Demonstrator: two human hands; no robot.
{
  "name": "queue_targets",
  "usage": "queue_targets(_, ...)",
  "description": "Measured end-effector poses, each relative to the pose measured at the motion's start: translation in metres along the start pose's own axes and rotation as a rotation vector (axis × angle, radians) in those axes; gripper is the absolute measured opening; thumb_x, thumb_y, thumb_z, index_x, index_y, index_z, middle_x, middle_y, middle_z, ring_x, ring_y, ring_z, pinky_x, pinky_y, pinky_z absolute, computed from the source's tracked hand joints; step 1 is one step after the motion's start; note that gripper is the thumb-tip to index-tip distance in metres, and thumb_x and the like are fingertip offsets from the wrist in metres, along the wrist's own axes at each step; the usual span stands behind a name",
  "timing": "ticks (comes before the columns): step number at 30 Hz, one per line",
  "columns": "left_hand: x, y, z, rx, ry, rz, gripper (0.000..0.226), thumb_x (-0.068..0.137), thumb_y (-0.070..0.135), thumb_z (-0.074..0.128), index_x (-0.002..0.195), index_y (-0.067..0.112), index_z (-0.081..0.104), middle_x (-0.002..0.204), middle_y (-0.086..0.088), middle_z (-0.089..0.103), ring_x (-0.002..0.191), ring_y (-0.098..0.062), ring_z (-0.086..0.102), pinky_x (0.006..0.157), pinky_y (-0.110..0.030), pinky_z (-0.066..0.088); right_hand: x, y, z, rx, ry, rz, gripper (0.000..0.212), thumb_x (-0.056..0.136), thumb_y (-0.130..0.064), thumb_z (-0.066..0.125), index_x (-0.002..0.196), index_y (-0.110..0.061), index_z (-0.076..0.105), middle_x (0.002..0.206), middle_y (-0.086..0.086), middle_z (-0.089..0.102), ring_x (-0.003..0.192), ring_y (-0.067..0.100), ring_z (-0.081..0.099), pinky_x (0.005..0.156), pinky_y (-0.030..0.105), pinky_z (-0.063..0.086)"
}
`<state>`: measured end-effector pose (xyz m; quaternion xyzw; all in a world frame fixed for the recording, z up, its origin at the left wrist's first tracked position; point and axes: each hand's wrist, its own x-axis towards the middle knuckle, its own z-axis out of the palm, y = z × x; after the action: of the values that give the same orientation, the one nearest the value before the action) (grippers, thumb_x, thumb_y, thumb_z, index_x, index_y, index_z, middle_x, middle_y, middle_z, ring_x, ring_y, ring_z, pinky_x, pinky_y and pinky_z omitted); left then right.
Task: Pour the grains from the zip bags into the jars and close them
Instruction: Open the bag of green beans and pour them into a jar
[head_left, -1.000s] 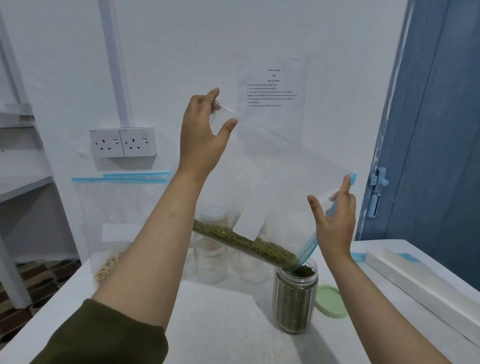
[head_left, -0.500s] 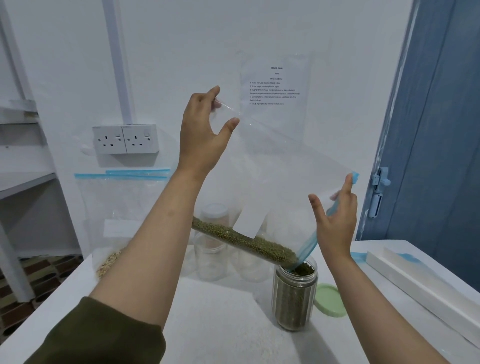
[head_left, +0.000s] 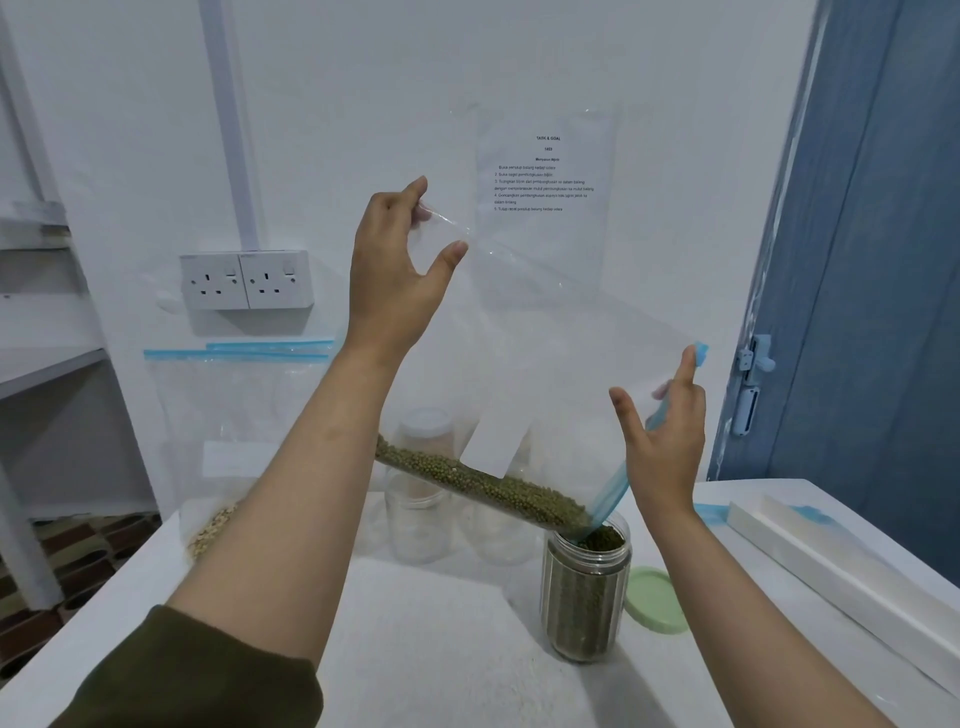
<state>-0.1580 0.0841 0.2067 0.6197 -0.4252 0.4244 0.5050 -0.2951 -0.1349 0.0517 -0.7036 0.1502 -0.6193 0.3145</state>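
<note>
A clear zip bag with a blue zip strip hangs tilted above the table, its open mouth down in a clear jar. Green grains lie along the bag's lower edge and slide toward the jar, which is nearly full of them. My left hand pinches the bag's raised bottom corner. My right hand holds the bag's zip edge beside the jar's mouth. The jar's pale green lid lies flat on the table to its right.
Another zip bag with pale grains leans against the wall at the left. Empty clear jars stand behind the tilted bag. A long white box lies at the table's right. A blue door is at the far right.
The grains in the bag have slid a little further down toward the jar. Both hands hold almost the same places.
</note>
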Motion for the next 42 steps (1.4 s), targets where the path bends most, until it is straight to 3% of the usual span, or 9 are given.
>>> queue_targets(21, 0.0027, -0.0012, -0.002, 0.004, 0.015, 0.016, 0.058, 0.088, 0.026, 0.069, 0.139, 0.006, 0.049, 0.111, 0.003, 0.049, 0.104, -0.007, 0.05, 0.097, -0.014, 0.038, 0.0042, -0.0038, 0.002, -0.002, -0.001, 0.007, 0.088, 0.092, -0.044, 0.064, 0.159, -0.022, 0.012, 0.101, 0.004, 0.042, 0.089, 0.003, 0.037, 0.078, 0.0, 0.032)
queue_targets(28, 0.0018, -0.0007, -0.0015, 0.005, 0.006, 0.013, 0.058, 0.089, 0.027, 0.069, 0.139, 0.006, 0.048, 0.111, 0.003, 0.048, 0.105, -0.008, 0.05, 0.097, -0.014, 0.038, 0.0048, -0.0049, 0.0014, -0.001, -0.008, 0.007, 0.089, 0.091, -0.046, 0.063, 0.159, -0.023, 0.01, 0.096, 0.005, 0.042, 0.086, -0.011, 0.04, 0.076, 0.001, 0.032)
queue_targets(34, 0.0027, -0.001, -0.0041, 0.0, 0.014, 0.01, 0.058, 0.089, 0.027, 0.068, 0.139, 0.007, 0.048, 0.112, 0.003, 0.049, 0.106, -0.009, 0.051, 0.097, -0.016, 0.039, 0.0055, -0.0051, 0.0022, 0.028, -0.009, 0.008, 0.09, 0.091, -0.045, 0.064, 0.159, -0.022, 0.011, 0.097, 0.003, 0.042, 0.082, 0.001, 0.037, 0.079, 0.002, 0.032)
queue_targets(38, 0.0024, -0.0014, -0.0049, -0.007, 0.014, 0.008, 0.058, 0.089, 0.026, 0.069, 0.139, 0.007, 0.048, 0.111, 0.004, 0.048, 0.106, -0.009, 0.051, 0.097, -0.014, 0.037, 0.0052, -0.0066, 0.0021, 0.039, -0.008, 0.011, 0.09, 0.091, -0.046, 0.064, 0.159, -0.022, 0.011, 0.098, 0.001, 0.042, 0.088, 0.005, 0.037, 0.078, 0.012, 0.032)
queue_targets(42, 0.0023, -0.0027, -0.0063, -0.007, 0.019, 0.011, 0.057, 0.089, 0.026, 0.069, 0.139, 0.006, 0.048, 0.111, 0.002, 0.049, 0.106, -0.01, 0.052, 0.097, -0.013, 0.037, 0.0045, -0.0092, 0.0026, 0.063, -0.011, 0.047, 0.089, 0.091, -0.044, 0.065, 0.159, -0.026, 0.01, 0.099, -0.003, 0.044, 0.092, 0.007, 0.041, 0.088, 0.027, 0.039)
